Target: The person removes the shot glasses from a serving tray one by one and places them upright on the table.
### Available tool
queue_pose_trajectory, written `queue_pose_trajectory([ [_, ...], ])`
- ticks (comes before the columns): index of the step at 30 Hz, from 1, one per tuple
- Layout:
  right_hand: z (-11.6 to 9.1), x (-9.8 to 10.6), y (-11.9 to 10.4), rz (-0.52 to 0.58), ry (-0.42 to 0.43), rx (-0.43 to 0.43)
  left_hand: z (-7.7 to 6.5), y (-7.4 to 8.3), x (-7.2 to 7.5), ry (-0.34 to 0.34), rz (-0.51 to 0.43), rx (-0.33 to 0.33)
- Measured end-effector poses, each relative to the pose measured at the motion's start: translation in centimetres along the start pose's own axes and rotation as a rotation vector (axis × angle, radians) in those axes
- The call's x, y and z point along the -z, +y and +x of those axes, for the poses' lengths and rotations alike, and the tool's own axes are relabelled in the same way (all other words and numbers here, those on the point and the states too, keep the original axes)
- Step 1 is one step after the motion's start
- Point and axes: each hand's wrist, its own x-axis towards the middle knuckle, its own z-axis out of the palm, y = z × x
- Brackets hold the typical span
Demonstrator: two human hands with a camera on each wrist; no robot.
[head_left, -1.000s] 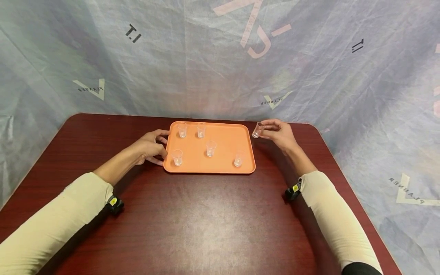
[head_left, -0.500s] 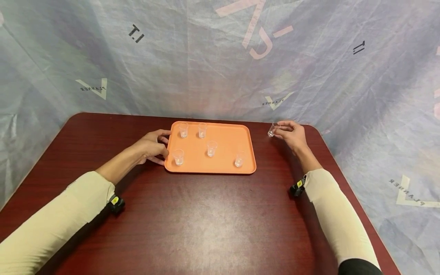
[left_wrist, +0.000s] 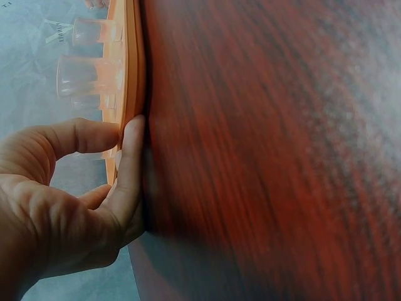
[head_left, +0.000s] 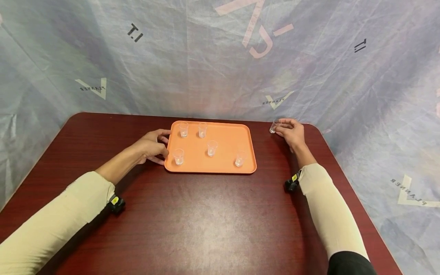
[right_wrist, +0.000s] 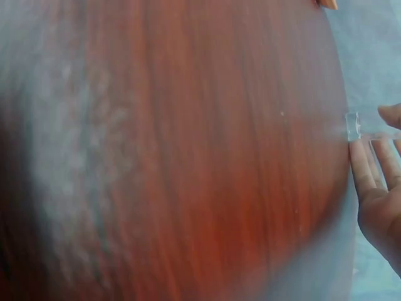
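An orange tray (head_left: 227, 133) lies on the dark red table, with several small clear shot glasses standing on it, one of them near the middle (head_left: 211, 148). My left hand (head_left: 149, 147) grips the tray's left edge. In the left wrist view the thumb presses the orange rim (left_wrist: 130, 63) and a finger (left_wrist: 130, 157) lies along its outer side. Off the tray to the right, my right hand (head_left: 291, 133) holds another clear shot glass (head_left: 274, 126) between thumb and fingers. Its thick base (right_wrist: 354, 126) shows close over the tabletop in the right wrist view.
The wooden table (head_left: 206, 221) has rounded back corners. A grey printed cloth (head_left: 154, 68) hangs behind it and along the sides. Black wrist cameras sit at the left cuff (head_left: 117, 204) and the right cuff (head_left: 292, 184).
My right hand has carried its shot glass rightward, from beside the tray's right edge toward the table's back right corner, then slightly farther back. My left hand keeps its place on the tray.
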Motion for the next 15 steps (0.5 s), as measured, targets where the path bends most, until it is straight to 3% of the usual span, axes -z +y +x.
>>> queue_pose_trajectory([
  [10,-0.1,0.1,0.6,0.021,0.051,0.003,0.0,-0.1,0.0,-0.002,-0.001,-0.007],
  [15,-0.8,0.7,0.3,-0.033,0.056,-0.008,0.0,-0.1,0.0,-0.001,0.001,-0.006],
])
